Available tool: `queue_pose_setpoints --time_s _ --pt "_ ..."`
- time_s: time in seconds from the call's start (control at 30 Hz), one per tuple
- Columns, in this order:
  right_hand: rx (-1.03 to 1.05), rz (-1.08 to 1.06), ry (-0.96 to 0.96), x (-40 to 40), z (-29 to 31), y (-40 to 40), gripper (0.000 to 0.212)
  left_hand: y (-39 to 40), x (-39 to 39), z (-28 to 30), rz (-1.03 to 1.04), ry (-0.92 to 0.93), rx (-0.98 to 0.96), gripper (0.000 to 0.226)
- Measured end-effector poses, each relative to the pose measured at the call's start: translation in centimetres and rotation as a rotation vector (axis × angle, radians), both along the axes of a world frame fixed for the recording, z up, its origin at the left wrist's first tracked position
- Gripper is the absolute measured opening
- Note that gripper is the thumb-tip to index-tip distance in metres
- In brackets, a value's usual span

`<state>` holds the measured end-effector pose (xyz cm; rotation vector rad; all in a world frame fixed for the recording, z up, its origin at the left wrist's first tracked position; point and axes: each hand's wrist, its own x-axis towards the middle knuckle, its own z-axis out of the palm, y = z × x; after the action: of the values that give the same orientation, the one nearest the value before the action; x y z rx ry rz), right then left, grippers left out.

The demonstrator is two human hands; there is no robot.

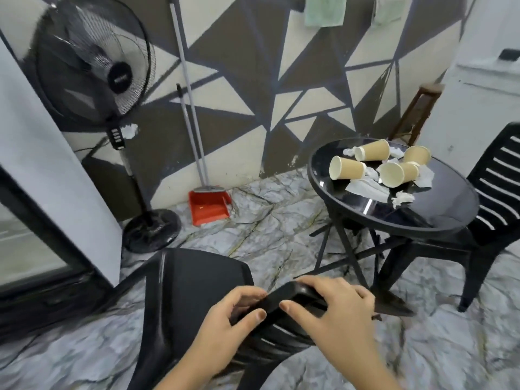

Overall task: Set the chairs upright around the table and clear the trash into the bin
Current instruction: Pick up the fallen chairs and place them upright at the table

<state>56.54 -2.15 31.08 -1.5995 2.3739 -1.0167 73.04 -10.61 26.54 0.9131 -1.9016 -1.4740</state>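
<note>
we see both hands on the top rail of a black plastic chair (pixel 197 280) right below us. the left hand (pixel 225 319) curls its fingers over the rail with the thumb underneath, and the right hand (pixel 337 311) wraps over the same rail just beside it, so the two sit close together, both clamped on the chair back. the chair's seat stretches away ahead of the left hand, over a pale marbled floor (pixel 267 220).

ahead and to the right of the right hand stands a round black table (pixel 422 220) with a glossy top. on it lie four tan paper cups (pixel 347 171), all tipped on their sides, among crumpled white napkins (pixel 365 188). a second black chair (pixel 501 198) stands upright just beyond the table, further right.

far ahead of the left hand a black standing fan (pixel 92 60) rises near a wall painted in brown and cream triangles. a broom (pixel 194 122) leans on that wall, with a red dustpan (pixel 208 205) at its foot. a wooden stool (pixel 416 116) shows behind the table.
</note>
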Motion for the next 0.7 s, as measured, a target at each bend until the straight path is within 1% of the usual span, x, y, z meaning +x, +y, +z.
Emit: queue_pose_setpoints --time_s 0.03,0.1,0.13,0.2,0.27,0.3,0.37,0.4,0.47,0.5,0.63,0.7 --pt "-0.016 0.007 0.052 1.8 0.4 -0.3 0.044 0.0 1.3 0.7 -0.001 0.007 -0.005 0.029" --pt "0.039 0.065 0.074 5.3 1.7 -0.7 0.056 0.1 4.2 1.7 0.02 0.017 -0.029 0.029" --pt "0.074 0.106 0.054 6.7 2.2 -0.7 0.059 0.2 5.7 2.0 0.039 0.022 -0.037 0.031" --pt "0.098 0.181 -0.013 8.9 3.3 -0.6 0.051 0.4 8.6 2.4 0.081 0.024 -0.048 0.033" --pt "0.078 0.225 -0.048 10.5 4.2 -0.4 0.046 0.6 11.4 2.7 0.116 0.033 -0.054 0.031" --pt "0.096 0.241 -0.048 10.9 4.4 -0.3 0.049 0.7 12.7 2.8 0.138 0.039 -0.057 0.032" --pt "0.14 0.278 -0.084 11.4 4.8 0.2 0.063 1.0 15.2 2.9 0.183 0.063 -0.068 0.037" --pt "0.161 0.301 -0.132 11.5 4.8 0.4 0.063 1.2 16.4 3.1 0.198 0.08 -0.071 0.037" --pt "0.219 0.371 -0.215 11.7 4.8 0.8 0.04 1.7 18.6 3.2 0.231 0.122 -0.056 0.021" --pt "0.239 0.415 -0.24 11.9 4.8 0.9 0.031 1.9 19.6 3.2 0.256 0.14 -0.051 0.018" --pt "0.299 0.547 -0.3 13.4 4.8 0.9 0.021 2.6 23.2 3.4 0.325 0.203 -0.058 0.037" --pt "0.297 0.567 -0.309 14.4 4.6 0.8 0.019 2.9 25.0 3.6 0.348 0.189 -0.09 0.056"
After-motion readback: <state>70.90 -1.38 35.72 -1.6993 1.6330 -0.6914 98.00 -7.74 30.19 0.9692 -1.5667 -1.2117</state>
